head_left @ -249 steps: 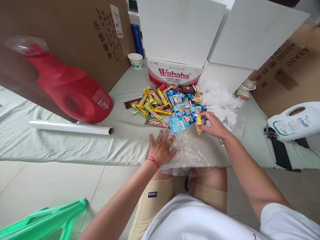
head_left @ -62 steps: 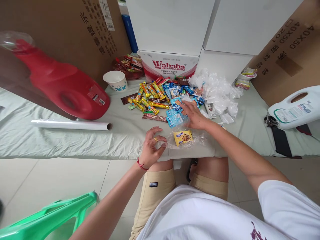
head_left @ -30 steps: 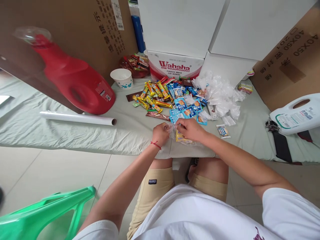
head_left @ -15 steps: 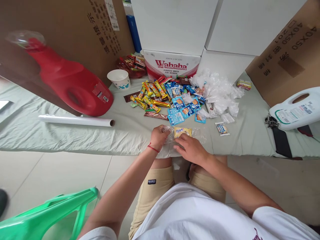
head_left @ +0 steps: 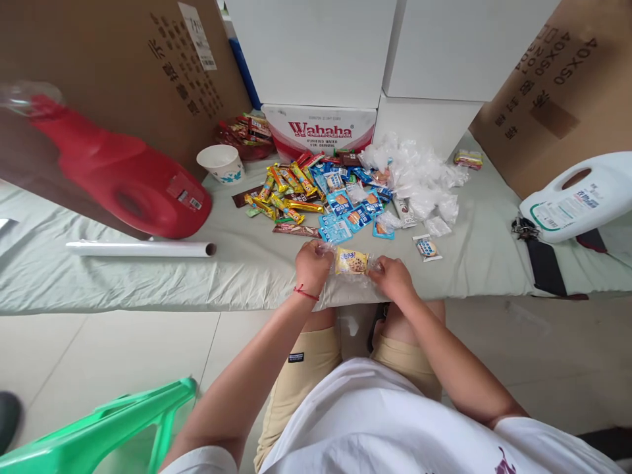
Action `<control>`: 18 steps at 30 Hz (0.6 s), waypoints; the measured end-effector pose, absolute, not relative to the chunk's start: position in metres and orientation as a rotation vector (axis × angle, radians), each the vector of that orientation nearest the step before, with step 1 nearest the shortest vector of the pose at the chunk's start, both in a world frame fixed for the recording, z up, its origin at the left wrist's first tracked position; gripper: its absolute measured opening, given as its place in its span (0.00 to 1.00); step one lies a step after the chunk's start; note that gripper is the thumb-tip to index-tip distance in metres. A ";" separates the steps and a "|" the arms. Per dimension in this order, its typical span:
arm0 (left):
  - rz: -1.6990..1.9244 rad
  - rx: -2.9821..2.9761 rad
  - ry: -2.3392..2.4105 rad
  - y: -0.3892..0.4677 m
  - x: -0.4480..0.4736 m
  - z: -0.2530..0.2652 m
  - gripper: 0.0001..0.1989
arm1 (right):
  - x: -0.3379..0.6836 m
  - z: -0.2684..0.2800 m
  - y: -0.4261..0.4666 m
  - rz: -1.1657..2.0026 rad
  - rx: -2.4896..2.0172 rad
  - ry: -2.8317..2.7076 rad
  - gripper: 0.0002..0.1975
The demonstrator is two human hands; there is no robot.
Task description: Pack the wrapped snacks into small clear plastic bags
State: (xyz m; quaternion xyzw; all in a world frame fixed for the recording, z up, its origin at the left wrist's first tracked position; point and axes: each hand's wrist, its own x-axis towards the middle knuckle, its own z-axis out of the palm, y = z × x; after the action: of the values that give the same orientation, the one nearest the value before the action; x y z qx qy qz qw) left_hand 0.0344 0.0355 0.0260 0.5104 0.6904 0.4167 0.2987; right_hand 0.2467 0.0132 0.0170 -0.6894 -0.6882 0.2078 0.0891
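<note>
Just beyond the fingers, in the way of a straight line to the Wahaha carton (head_left: 318,128): blue sachets (head_left: 357,217) nearest, yellow-wrapped bars (head_left: 299,179) farther off to the left, crinkled clear bags (head_left: 419,176) farther off to the right. Near the right fingers, on their far right side: a white-and-blue packet (head_left: 427,248), flat on the pale green cloth (head_left: 251,276). Well left of the left fingers: a white roll (head_left: 141,249) lying lengthwise, with a red jug (head_left: 126,181) behind. Well right of the right fingers: a white jug (head_left: 587,197) with a black strip (head_left: 546,266) just beside. Below and left of both, on the floor side: a green stool (head_left: 106,424).

Far beyond the left fingers: a paper cup (head_left: 222,166), upright, mouth up; behind, near the carton, a red container (head_left: 230,141) heaped with red-wrapped snacks. Inside the carton, cannot tell; directly above, plain white boxes (head_left: 316,52). Inside the clear bags, hard to make out.

Between the two sets of fingers: a yellow cookie packet (head_left: 352,261), printed side up, with clear film (head_left: 351,279) around. Pinching the film at its left end with the left hand (head_left: 313,266), at its right end with the right hand (head_left: 394,278), fingers curled in on both.
</note>
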 end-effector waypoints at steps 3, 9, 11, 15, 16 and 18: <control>0.992 1.708 1.891 0.019 0.055 0.037 0.10 | 0.240 0.015 0.005 0.477 -2.076 -2.101 0.08; 0.892 2.085 1.953 -0.007 0.081 0.029 0.18 | 0.242 0.018 0.001 0.411 -1.983 -2.093 0.06; 0.885 2.063 2.033 -0.002 0.078 0.020 0.17 | 0.243 0.020 0.001 0.514 -1.983 -2.042 0.05; 0.806 2.197 2.063 0.008 0.073 0.007 0.12 | 0.242 0.024 -0.004 0.757 -1.951 -1.817 0.09; 0.784 2.260 2.030 0.008 0.073 0.005 0.11 | 0.240 0.026 -0.005 0.769 -1.928 -1.762 0.10; 0.763 2.379 1.946 0.008 0.076 0.001 0.11 | 0.234 0.030 -0.004 0.753 -1.878 -1.682 0.09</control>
State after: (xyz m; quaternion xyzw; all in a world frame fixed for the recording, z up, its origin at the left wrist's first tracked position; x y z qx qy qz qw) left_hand 0.0763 0.0075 0.0013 0.7511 0.6145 0.2410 -0.0126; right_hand 0.2338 -0.0041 0.0298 -0.6908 -0.6184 0.2769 0.2524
